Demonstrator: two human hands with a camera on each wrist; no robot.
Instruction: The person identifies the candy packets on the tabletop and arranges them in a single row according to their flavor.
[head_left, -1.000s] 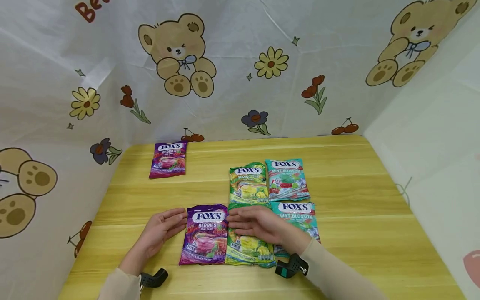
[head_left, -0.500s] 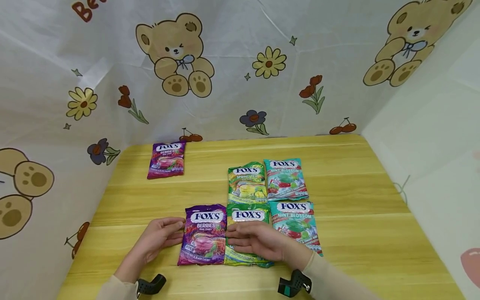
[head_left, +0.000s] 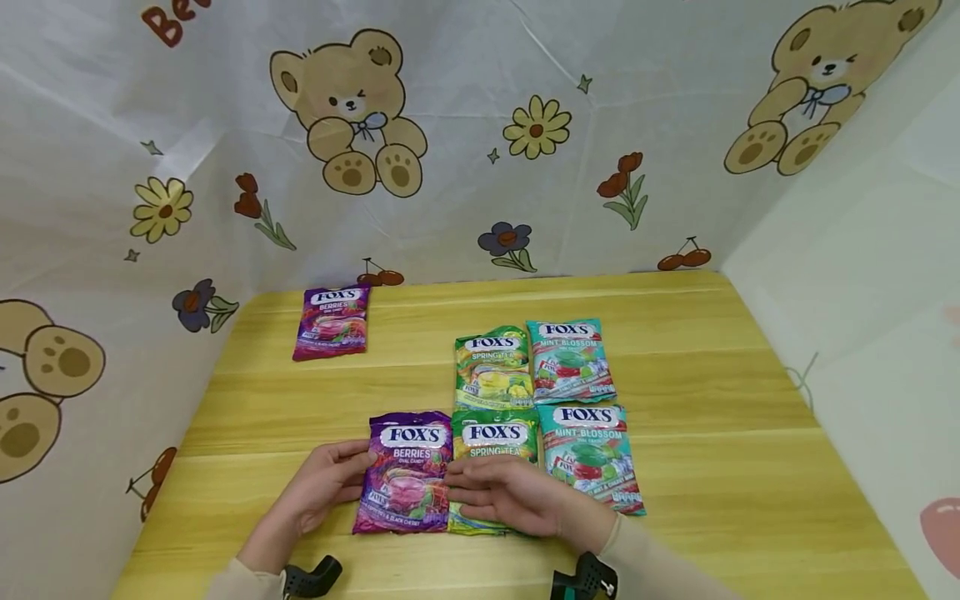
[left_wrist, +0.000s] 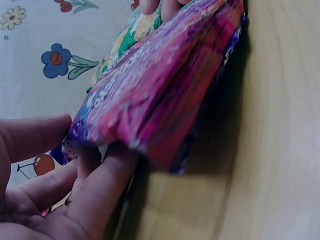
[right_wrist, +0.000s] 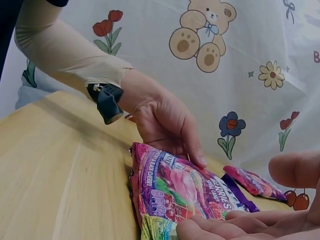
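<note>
In the head view, a purple Fox's Berries candy bag [head_left: 408,492] lies at the front. Its left edge is between the thumb and fingers of my left hand [head_left: 324,487]; the left wrist view has that thumb [left_wrist: 37,135] on the upper side of the bag [left_wrist: 150,95] and the fingers against its lower edge. My right hand [head_left: 521,496] rests over the front green Spring Tea bag [head_left: 495,433], straight fingertips at the seam with the purple bag. In the right wrist view, the right fingers [right_wrist: 225,227] stretch along the purple bag [right_wrist: 182,187].
Behind the front green bag lies another Spring Tea bag [head_left: 492,367]. Two teal Mint Blossom bags, one front [head_left: 588,467] and one back [head_left: 570,362], form the right column. A second Berries bag [head_left: 332,325] lies at the far left of the wooden table [head_left: 697,400], near the printed cloth.
My right hand has slid toward me over the green bag, uncovering its upper label and the front teal bag. My left hand has moved down the purple bag's edge, its thumb now on it.
</note>
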